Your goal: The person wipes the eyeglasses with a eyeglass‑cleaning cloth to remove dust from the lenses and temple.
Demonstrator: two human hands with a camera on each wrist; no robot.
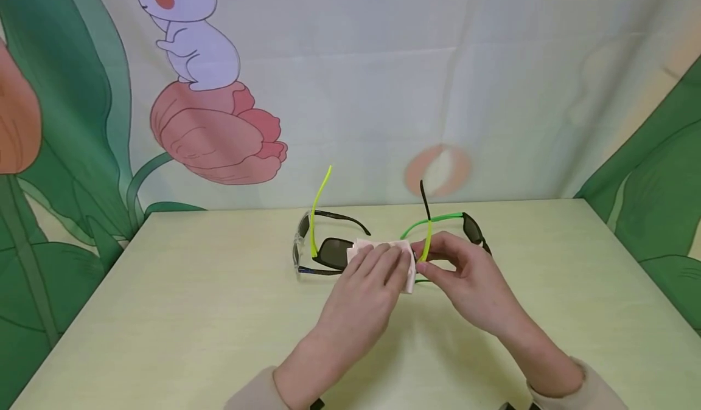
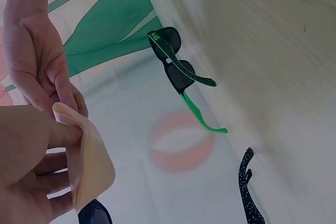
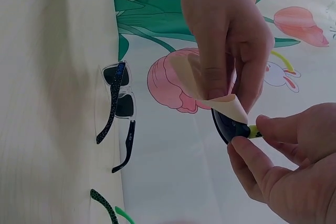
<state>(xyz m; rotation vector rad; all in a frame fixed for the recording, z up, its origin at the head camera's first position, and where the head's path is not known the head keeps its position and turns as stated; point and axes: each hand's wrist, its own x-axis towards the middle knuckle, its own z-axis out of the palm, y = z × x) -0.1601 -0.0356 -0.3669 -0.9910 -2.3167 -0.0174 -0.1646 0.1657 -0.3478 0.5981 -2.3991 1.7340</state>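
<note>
Over the table, a pair of sunglasses (image 1: 333, 253) with dark lenses and neon-yellow temples is held up between both hands. My left hand (image 1: 364, 303) pinches a pale pink cloth (image 2: 97, 163) folded over one lens, its fingers on the far face and the thumb on the near face. The covered lens pokes out below the cloth in the right wrist view (image 3: 224, 124). With thumb and fingertips, my right hand (image 1: 473, 282) grips the frame's right corner, by the hinge of the yellow temple (image 1: 428, 239). The temples point up and away.
Behind the hands, clear-framed sunglasses (image 3: 125, 106) with dark speckled temples stand on the table (image 1: 191, 312) to the left. Black sunglasses with green temples (image 2: 178, 74) stand to the right. A printed cloth backdrop (image 1: 356, 93) hangs along the table's far edge.
</note>
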